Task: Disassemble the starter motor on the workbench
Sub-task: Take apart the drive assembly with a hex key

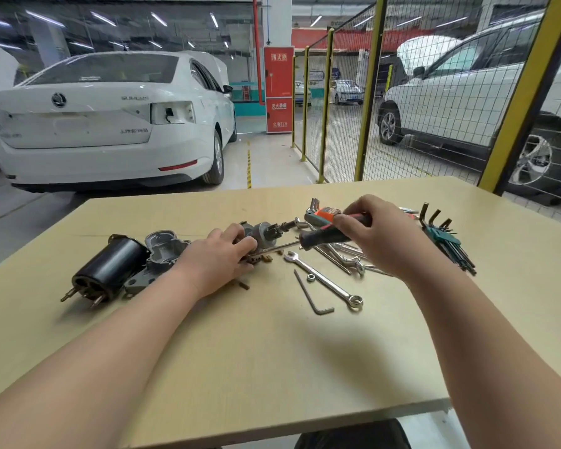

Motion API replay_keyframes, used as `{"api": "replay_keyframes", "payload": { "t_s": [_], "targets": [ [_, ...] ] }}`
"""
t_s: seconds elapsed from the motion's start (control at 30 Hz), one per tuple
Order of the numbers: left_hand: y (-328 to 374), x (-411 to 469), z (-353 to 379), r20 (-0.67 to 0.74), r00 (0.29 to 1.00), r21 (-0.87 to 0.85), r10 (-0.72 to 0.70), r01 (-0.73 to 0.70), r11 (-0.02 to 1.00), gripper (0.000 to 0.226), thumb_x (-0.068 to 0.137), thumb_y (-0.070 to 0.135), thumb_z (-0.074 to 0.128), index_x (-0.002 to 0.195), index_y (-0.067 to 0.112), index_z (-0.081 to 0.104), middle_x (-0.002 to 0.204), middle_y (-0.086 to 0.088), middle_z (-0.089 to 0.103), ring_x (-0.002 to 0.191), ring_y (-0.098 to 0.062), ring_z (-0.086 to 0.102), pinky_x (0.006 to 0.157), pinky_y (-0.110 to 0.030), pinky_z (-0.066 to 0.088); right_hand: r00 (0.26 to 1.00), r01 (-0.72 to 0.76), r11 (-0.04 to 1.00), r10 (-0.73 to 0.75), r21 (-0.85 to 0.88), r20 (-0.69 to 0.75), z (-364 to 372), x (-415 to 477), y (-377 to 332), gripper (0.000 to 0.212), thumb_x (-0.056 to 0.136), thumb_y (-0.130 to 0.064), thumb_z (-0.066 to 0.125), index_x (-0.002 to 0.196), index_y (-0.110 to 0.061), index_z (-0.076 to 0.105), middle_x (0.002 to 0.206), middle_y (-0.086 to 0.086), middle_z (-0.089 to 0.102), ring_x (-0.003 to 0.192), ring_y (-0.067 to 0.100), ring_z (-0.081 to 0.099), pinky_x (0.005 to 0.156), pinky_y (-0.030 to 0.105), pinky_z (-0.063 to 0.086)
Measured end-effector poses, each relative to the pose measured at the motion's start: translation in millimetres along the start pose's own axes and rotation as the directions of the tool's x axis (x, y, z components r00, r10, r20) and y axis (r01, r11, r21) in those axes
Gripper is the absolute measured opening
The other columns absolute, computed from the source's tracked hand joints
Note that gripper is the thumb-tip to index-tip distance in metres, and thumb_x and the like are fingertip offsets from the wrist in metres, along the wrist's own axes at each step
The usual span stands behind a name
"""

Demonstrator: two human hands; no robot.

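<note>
- Left hand [222,257] lies palm down, forearm reaching forward, fingers bent around the motor part [263,234]
- Right hand [378,236] is raised, fingers curled round the screwdriver [321,237]
- Both forearms are bare

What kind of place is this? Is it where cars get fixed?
Most likely a car repair workshop. A white car stands indoors with a tail light missing. A wrench and hex keys lie on the workbench, and a taken-apart motor housing sits there too.
</note>
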State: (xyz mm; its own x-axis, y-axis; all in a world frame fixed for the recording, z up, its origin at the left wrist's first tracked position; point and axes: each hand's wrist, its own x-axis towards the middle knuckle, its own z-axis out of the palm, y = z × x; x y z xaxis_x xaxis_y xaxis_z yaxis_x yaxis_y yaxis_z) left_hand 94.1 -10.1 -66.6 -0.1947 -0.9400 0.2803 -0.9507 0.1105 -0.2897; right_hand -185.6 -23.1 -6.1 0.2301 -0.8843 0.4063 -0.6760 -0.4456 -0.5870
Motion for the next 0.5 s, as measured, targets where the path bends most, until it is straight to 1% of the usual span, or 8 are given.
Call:
{"api": "replay_keyframes", "payload": {
  "t_s": [0.03,0.13,0.2,0.27,0.33,0.4,0.43,0.5],
  "targets": [
    [-1,-1,0,-0.009,1.000,-0.020,-0.002,0.001,1.000,0.037,0.096,0.051,0.043,0.126,0.031,0.044,0.136,0.000,0.034,0.110,-0.025,0.047,0.069,-0.034,0.044,0.999,0.031,0.999,-0.032,0.040,0.012,-1,-1,1,0.016,0.085,-0.042,0.062,0.095,-0.031,0.055,0.082,-0.015,0.058,0.070,0.002,0.055,0.053,0.020,0.040],
    [-4,-4,3,-0.068,0.998,-0.059,0.019,-0.023,0.998,0.033,0.097,0.048,0.043,0.123,0.030,0.054,0.139,0.000,0.037,0.109,-0.027,0.050,0.073,-0.036,0.049,0.997,0.045,0.966,-0.061,0.253,0.056,0,-4,4,0.029,0.078,-0.020,0.071,0.098,-0.031,0.053,0.082,-0.010,0.060,0.061,-0.004,0.056,0.052,0.011,0.044],
    [-5,-5,4,-0.087,0.996,-0.074,0.025,-0.032,0.997,0.032,0.098,0.047,0.041,0.120,0.031,0.058,0.140,0.001,0.039,0.106,-0.027,0.050,0.071,-0.035,0.049,0.997,0.020,0.929,-0.045,0.370,0.061,2,-5,4,0.027,0.078,-0.019,0.070,0.096,-0.031,0.053,0.082,-0.007,0.064,0.061,0.000,0.059,0.058,0.020,0.052],
    [-5,-5,5,-0.100,0.994,-0.080,0.032,-0.040,0.996,0.031,0.099,0.045,0.041,0.117,0.030,0.061,0.139,0.002,0.041,0.105,-0.027,0.050,0.068,-0.034,0.046,0.999,-0.039,0.902,0.023,0.429,0.043,5,-6,1,0.017,0.083,-0.039,0.062,0.095,-0.028,0.056,0.082,-0.002,0.068,0.068,0.012,0.067,0.067,0.036,0.058],
    [-5,-7,4,-0.150,0.988,-0.135,0.027,-0.048,0.990,0.026,0.098,0.040,0.049,0.108,0.023,0.066,0.133,0.001,0.048,0.102,-0.028,0.053,0.065,-0.035,0.046,0.996,-0.093,0.969,0.094,0.229,0.009,7,-4,-2,0.046,0.085,-0.062,0.040,0.086,-0.020,0.058,0.074,0.003,0.067,0.066,0.022,0.066,0.064,0.042,0.054],
    [-4,-10,4,-0.235,0.972,-0.212,0.011,-0.062,0.975,0.018,0.092,0.031,0.062,0.095,0.015,0.070,0.121,-0.002,0.059,0.093,-0.031,0.058,0.062,-0.036,0.048,0.992,-0.100,0.993,0.095,-0.055,-0.081,10,0,-3,0.058,0.091,-0.062,0.025,0.071,-0.016,0.055,0.064,0.004,0.058,0.064,0.023,0.056,0.057,0.035,0.039],
    [-3,-11,5,-0.270,0.963,-0.244,-0.003,-0.066,0.968,0.015,0.088,0.026,0.069,0.088,0.011,0.071,0.115,-0.004,0.063,0.089,-0.032,0.061,0.062,-0.037,0.049,0.990,-0.092,0.993,0.083,-0.073,-0.116,11,0,-4,0.055,0.094,-0.056,0.027,0.071,-0.016,0.056,0.064,0.001,0.055,0.065,0.022,0.054,0.056,0.033,0.034],
    [0,-12,8,-0.303,0.953,-0.288,-0.008,-0.084,0.954,0.012,0.080,0.015,0.077,0.079,0.005,0.070,0.107,-0.009,0.066,0.082,-0.036,0.061,0.069,-0.042,0.050,0.990,-0.057,0.998,0.060,0.027,-0.131,12,-3,-3,0.035,0.095,-0.048,0.039,0.089,-0.019,0.058,0.073,-0.008,0.056,0.070,0.017,0.053,0.061,0.032,0.038]
  ]
}}
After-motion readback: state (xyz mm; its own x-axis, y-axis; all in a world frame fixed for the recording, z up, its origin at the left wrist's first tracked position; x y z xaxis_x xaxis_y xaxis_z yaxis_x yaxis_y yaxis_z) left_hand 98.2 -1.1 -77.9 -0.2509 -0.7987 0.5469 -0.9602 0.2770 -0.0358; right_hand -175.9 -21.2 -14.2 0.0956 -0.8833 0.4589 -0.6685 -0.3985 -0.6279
